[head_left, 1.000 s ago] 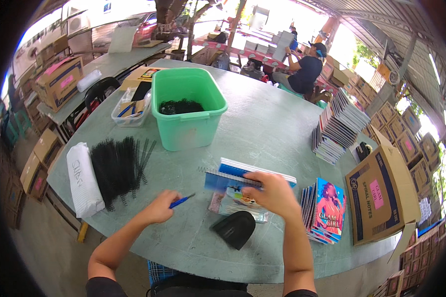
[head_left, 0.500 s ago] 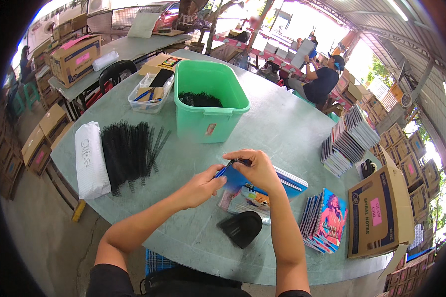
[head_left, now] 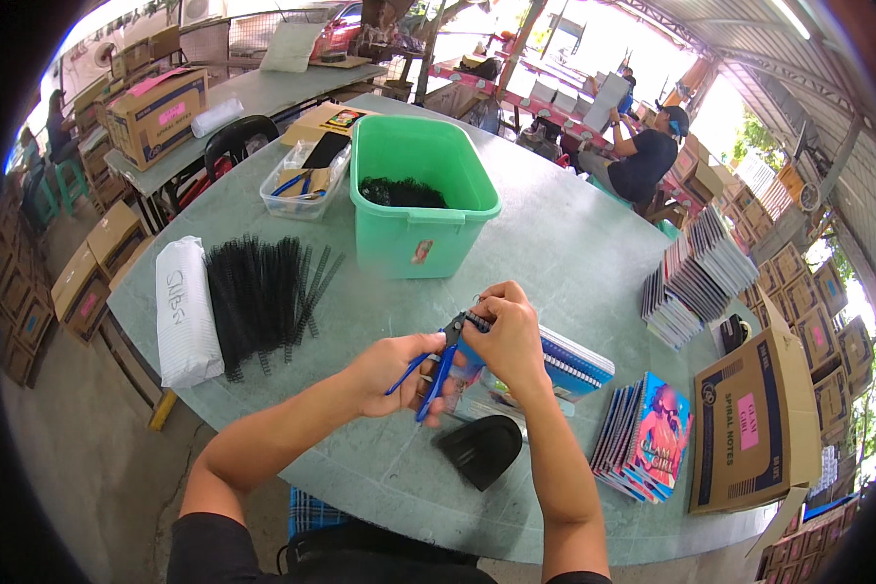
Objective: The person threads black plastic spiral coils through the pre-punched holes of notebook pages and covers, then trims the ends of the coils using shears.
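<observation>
In my left hand (head_left: 399, 372) are blue-handled pliers (head_left: 442, 375), their handles spread and their dark jaws pointing up. My right hand (head_left: 508, 336) is closed in a pinch beside the jaws, on what looks like a black binding coil; a thin dark strand shows at the fingertips. Just beneath and to the right lie blue spiral notebooks (head_left: 579, 368), partly covered by my hand. A black rounded object (head_left: 482, 452) rests on the table between my forearms. To the left, a bunch of loose black coils (head_left: 261, 302) lies along a white wrapped bundle (head_left: 183, 316).
Beyond my hands stands a green bin (head_left: 414, 243) with black coils inside, next to a clear tub (head_left: 287, 202) of tools. On the right are stacked notebooks (head_left: 696, 268), pink-and-blue notebooks (head_left: 652, 443) and an open carton (head_left: 749, 428). Another person (head_left: 644, 161) sits farther back.
The pliers have swung more upright in my left hand, and their handles now show spread apart. My right hand remains beside their jaws. The whole view has shifted slightly.
</observation>
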A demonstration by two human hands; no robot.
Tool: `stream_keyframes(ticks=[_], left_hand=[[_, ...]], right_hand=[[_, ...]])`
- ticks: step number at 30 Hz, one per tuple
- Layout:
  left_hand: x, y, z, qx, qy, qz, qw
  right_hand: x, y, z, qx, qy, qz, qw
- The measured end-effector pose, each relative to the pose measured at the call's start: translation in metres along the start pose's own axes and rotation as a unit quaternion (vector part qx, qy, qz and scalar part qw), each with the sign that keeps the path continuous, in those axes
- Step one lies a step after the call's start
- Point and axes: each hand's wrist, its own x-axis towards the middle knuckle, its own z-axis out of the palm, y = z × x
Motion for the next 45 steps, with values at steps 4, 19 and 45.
stream_keyframes(ticks=[4,19,45], left_hand=[[0.010,-0.025,-0.012,0.381,0.155,0.144,0.900],[0.011,-0.124,-0.080,0.667,0.348,0.227,0.619],[0.005,-0.127,-0.077,0.660,0.308,0.240,0.641]], right_hand=[[0.006,-0.003,-0.002,0.011,-0.038,-0.011,0.999],[-0.122,0.027,-0.005,-0.378,0.132,-0.096,0.912],[-0.281,0.219,-0.244,0.290,0.235,0.399,0.837]])
